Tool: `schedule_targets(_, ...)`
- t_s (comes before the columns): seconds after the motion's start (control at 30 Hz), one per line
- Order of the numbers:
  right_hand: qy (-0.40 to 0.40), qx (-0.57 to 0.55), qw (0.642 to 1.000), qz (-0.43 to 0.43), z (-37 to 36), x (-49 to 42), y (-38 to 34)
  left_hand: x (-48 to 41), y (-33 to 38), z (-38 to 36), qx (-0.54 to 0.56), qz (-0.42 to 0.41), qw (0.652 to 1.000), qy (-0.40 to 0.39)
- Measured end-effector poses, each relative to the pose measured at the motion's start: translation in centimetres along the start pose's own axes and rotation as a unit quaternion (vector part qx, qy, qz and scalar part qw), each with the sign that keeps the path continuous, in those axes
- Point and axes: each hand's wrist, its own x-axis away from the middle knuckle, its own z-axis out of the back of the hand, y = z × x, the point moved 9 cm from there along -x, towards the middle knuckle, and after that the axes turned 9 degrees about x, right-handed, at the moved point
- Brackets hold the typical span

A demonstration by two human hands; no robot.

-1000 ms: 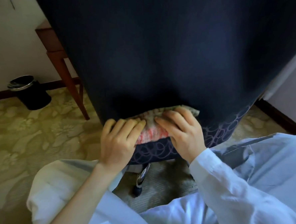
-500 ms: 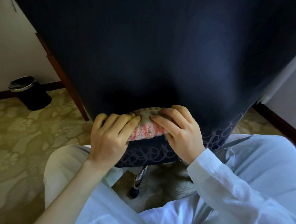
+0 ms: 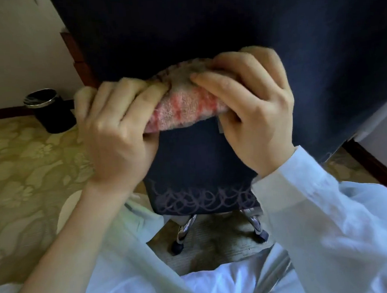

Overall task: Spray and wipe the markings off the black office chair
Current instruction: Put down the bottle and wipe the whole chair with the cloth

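Head view, looking down at the back of a black chair (image 3: 203,32) that fills the upper frame. Both hands hold a folded pink and grey cloth (image 3: 185,110) flat against the chair back. The left hand (image 3: 119,128) grips the cloth's left end, with its fingers curled over the top fold and the forearm bare. The right hand (image 3: 253,111) grips the right end, with its fingers bent over the top, its thumb tucked under the lower edge, and a white sleeve (image 3: 327,206) at the wrist. The fingertips of the two hands nearly meet on the cloth.

Pale looping markings (image 3: 205,202) run along the chair back's bottom edge, well below the cloth, with plain dark fabric between them. Under that edge, chrome legs (image 3: 186,230) stand on a patterned carpet (image 3: 19,168). Open floor lies to the left, where a black bin (image 3: 47,110) sits by the wall near a wooden desk (image 3: 75,51). On the right, the chair's side edge is close to a wall.

Half a second ago the cloth sat just above the markings. Since then, the hands and cloth have moved up the chair back.
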Motion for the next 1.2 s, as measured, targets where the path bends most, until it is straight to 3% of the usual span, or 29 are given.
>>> schedule_targets(0.13, -0.033, -0.002, 0.999, 0.000, -2.0, 5.2, -1.8, 4.9, -0.6, -2.0, 0.064, -0.005, 0.997, -0.041)
schedule_targets(0.3, -0.169, -0.020, 0.985, 0.014, -7.4, 18.3, -4.5, 17.4, -1.5, -7.1, 0.105, -0.015, 0.977, -0.184)
schedule_targets(0.43, -0.285, -0.030, 0.958, -0.012, -10.7, 27.4, -6.1, 24.5, -0.7, -10.6, 0.094, -0.074, 0.955, -0.271)
schedule_targets(0.6, -0.340, -0.036, 0.939, -0.025, -12.1, 30.6, -7.5, 27.0, 0.4, -12.1, 0.075, -0.155, 0.933, -0.316)
schedule_targets(0.7, -0.363, -0.032, 0.931, -0.025, -12.3, 30.2, -7.5, 27.6, 0.3, -12.3, 0.070, -0.143, 0.926, -0.343)
schedule_targets(0.87, -0.268, -0.052, 0.960, -0.061, -10.1, 21.7, -5.5, 20.3, -1.4, -8.5, 0.058, -0.048, 0.968, -0.239)
schedule_targets(1.07, -0.083, -0.030, 0.996, -0.009, -5.3, 7.2, -4.9, 7.5, -3.3, -0.6, -0.018, -0.042, 0.998, -0.049)
schedule_targets(1.2, -0.045, -0.020, 0.999, 0.003, -5.4, 4.4, -6.2, 6.2, -4.9, 0.3, -0.016, -0.028, 0.999, -0.032)
